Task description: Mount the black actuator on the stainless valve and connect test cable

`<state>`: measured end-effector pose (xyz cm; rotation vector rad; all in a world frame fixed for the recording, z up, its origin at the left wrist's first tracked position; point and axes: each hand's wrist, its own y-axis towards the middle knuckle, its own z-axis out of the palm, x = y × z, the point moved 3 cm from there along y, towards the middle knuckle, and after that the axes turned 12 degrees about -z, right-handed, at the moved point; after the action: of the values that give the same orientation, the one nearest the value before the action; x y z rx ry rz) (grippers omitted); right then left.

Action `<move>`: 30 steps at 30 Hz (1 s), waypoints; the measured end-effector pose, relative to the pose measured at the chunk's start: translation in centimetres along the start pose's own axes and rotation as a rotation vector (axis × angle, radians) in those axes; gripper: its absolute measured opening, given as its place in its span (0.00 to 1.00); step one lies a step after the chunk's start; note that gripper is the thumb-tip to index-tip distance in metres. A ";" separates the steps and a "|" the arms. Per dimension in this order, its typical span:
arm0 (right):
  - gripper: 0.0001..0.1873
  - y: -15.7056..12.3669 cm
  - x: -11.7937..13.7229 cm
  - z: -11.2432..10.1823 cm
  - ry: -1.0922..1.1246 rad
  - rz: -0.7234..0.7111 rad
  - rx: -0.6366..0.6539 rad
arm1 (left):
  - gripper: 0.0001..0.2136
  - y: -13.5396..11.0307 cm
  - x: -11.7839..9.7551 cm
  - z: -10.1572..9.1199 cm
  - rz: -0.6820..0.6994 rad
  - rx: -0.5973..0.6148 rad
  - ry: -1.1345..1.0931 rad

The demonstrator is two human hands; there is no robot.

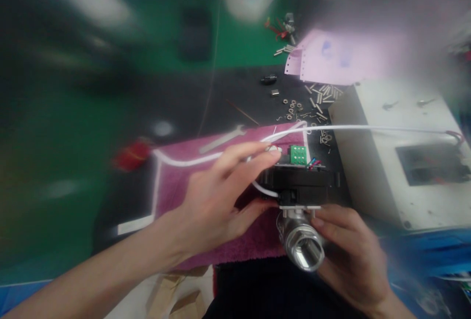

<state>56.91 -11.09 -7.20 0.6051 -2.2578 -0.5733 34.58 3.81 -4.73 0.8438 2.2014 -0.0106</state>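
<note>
A motorized ball valve [305, 186] is held over a magenta towel [221, 240], its black actuator body uppermost and its steel threaded port facing me. On top of it sits a green terminal block [298, 155] with thin coloured wires beside it. My left hand [224, 191] is closed on the actuator's left side, fingers over the top and thumb underneath. A white cable [184, 163] runs by these fingers, and a cable end enters the black body. Curled round the lower right side, my right hand [349, 245] touches the valve near the mounting plate; some of its fingertips are hidden.
An open-ended wrench [224, 138] lies on the towel. Beyond it are small nuts [291, 108], metal pins [324, 94] and a pink paper sheet [342, 59]. To the right stands a pale box [371, 162], where the white cable leads. A red object [132, 154] lies left, blurred.
</note>
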 end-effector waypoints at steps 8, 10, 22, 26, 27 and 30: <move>0.15 0.9 0.2 0.1 -0.114 -0.087 0.054 | 0.31 1.5 0.6 -0.2 0.091 0.099 -0.107; 0.15 0.9 0.2 0.2 -0.123 -0.099 0.060 | 0.31 1.9 0.9 -0.5 0.119 0.134 -0.168; 0.13 1.4 0.4 0.1 -0.119 -0.093 0.059 | 0.30 2.3 0.7 -0.7 0.134 0.190 -0.198; 0.12 1.7 0.4 0.1 -0.102 -0.104 0.058 | 0.28 2.0 0.5 -0.5 0.137 0.137 -0.185; 0.12 1.8 0.4 0.0 -0.094 -0.108 0.055 | 0.28 1.9 0.5 -0.4 0.134 0.126 -0.180; 0.11 2.2 0.5 -0.1 -0.094 -0.106 0.052 | 0.28 1.8 0.4 -0.3 0.127 0.090 -0.153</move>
<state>56.13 -9.65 -5.68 0.7415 -2.3457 -0.6073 35.22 5.52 -4.34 0.9989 2.0134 -0.1099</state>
